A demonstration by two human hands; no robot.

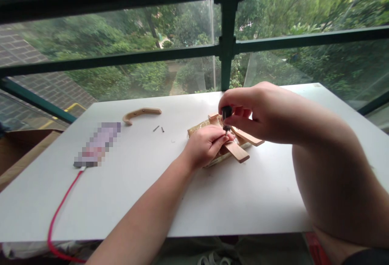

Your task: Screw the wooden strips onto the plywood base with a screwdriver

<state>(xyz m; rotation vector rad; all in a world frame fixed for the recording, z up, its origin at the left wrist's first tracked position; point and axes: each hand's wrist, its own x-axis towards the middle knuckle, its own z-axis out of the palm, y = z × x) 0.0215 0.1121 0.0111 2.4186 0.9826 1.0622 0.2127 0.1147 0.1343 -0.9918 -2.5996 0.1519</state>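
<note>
My right hand (246, 109) is closed around the black handle of a screwdriver (226, 113), which stands upright with its tip pointing down. Below it, my left hand (208, 145) pinches with thumb and fingers right at the screwdriver's tip; whether a screw is between the fingers is hidden. Under both hands lie a wooden strip (238, 152) and a second wooden strip (251, 136), their ends jutting to the right. They rest on a yellowish block-like piece (197, 129) with clear wrapping, partly covered by my left hand.
A curved wooden hook (142, 113) and two screws (159, 129) lie left of my hands on the white table (146, 188). Farther left is a blurred-out phone (99, 143) with a red cable (59, 212). A cardboard box (27, 147) stands beyond the left edge; green-framed windows (226, 34) border the back.
</note>
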